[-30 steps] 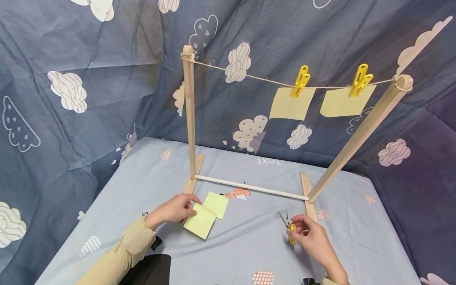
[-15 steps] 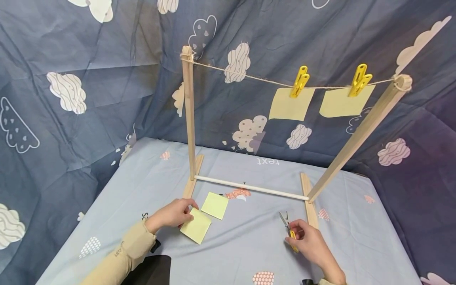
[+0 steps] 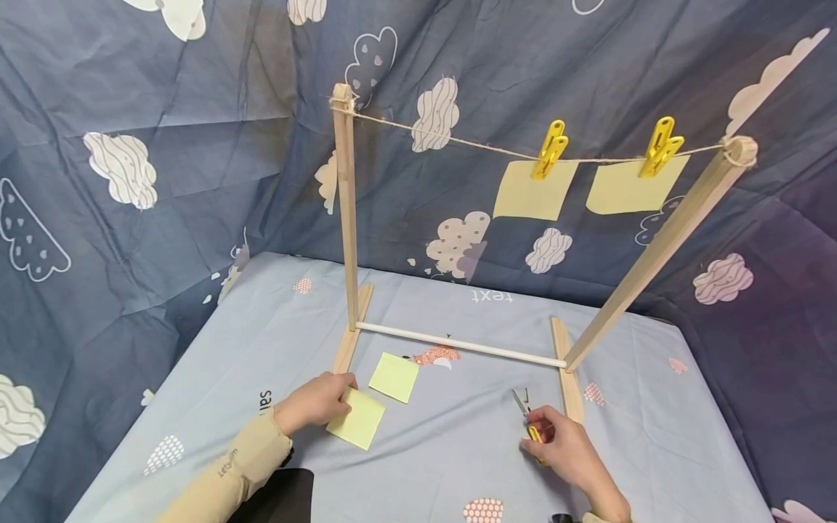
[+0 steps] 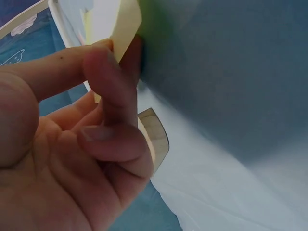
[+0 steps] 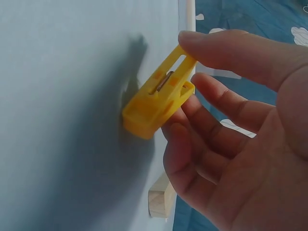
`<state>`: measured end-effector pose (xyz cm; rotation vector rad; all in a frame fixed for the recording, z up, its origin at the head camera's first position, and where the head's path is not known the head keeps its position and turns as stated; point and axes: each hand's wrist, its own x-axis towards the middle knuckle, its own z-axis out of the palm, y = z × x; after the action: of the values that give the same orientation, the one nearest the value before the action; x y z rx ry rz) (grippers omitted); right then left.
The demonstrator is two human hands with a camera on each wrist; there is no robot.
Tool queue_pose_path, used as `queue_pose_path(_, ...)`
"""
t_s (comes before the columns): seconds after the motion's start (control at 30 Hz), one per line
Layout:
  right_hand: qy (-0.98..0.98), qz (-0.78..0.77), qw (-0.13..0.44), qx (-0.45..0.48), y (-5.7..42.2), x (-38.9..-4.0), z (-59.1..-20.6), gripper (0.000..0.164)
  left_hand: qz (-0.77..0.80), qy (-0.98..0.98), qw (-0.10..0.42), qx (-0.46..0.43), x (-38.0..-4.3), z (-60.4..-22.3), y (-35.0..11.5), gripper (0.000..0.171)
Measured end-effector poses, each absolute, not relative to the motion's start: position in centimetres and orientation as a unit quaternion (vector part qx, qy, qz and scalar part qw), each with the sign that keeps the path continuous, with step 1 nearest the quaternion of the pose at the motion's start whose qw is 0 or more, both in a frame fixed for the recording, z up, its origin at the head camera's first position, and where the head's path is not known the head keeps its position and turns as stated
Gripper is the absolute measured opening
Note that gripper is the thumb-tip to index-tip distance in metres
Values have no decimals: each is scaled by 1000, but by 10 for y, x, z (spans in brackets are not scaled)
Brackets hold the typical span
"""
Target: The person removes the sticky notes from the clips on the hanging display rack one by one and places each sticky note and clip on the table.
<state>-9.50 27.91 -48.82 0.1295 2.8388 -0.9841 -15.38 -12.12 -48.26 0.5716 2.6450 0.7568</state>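
**Left hand pinching a loose sheet, right hand holding a clip**

From where I'm standing, the left hand [image 3: 317, 402] is gripping the near sheet [image 3: 360, 420] at its left side, its grip closing thumb and fingers on the paper; I can't tell whether the rest is touching the table [image 3: 451, 465]. The right hand [image 3: 570, 447] is holding a yellow clip [image 5: 142, 113] by the handles, its grip pinching lightly enough that the clip's mouth is looking closed.

I'm judging this as the picking-up step, with a clip waiting. The next move is probably calling for raising the sheet to the cord [image 3: 451, 138], then squeezing the handles harder so the clip is biting over both.

The clip is showing smooth moulded plastic round a metal spring. The paper is looking thin, square and matt. A second loose sheet [image 3: 394, 378] is lying just beyond, apart from the first.

Farther out, a squared wooden left post [image 3: 347, 218] and right post [image 3: 656, 256] are rising from flat feet, a slim white rod [image 3: 461, 343] spanning low between them. The twisted, fibrous cord is sagging slightly, with two hung sheets [image 3: 532, 192] dangling from yellow clips, one curling at a corner. Behind, navy fabric [image 3: 196, 87] is wrinkling.
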Motion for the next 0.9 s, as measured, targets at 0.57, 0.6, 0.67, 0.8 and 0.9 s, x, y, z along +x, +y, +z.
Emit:
queue_pose_path(0.57,948,-308,66,44,277,-93,-493,35,197,955,139,174,-148,-483,-115,29)
queue_pose_path(0.6,948,-307,66,44,277,-93,-493,36,193,956,138,172,-148,-483,-115,30)
queue_pose_path(0.67,949,-306,67,44,277,-93,-493,36,186,958,140,168,-147,-483,-113,31)
queue_pose_path(0.8,948,-308,72,47,277,-93,-492,37,177,960,143,162,-146,-483,-112,32)
queue_pose_path(0.9,945,-313,77,49,276,-93,-492,38,171,962,142,157,-146,-483,-112,33)
